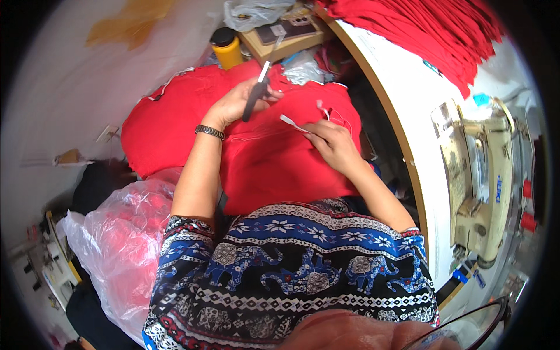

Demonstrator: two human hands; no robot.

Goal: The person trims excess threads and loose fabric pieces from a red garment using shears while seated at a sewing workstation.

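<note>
My left hand (pixel 248 102), with a watch (pixel 210 132) on its wrist, is closed round a black-handled tool (pixel 255 98). Its slim, pale blade or shaft points away from me; its exact kind is unclear. To the right, my right hand (pixel 331 143) pinches a narrow white strip (pixel 293 123), whose free end sticks out toward the left. Both hands are over a red garment (pixel 274 169) spread across my lap. A small pinkish-white tab (pixel 321 107) shows just beyond the right fingertips. More red fabric (pixel 166 128) is heaped on the left.
On my right, a white table (pixel 417 99) with a wooden edge bears a sewing machine (pixel 487 186) and piled red cloth (pixel 420 35). A yellow jar (pixel 226 49) stands ahead, beside a cardboard box (pixel 291 41) with a phone (pixel 286 30). Clear plastic bag (pixel 125 233) lies left.
</note>
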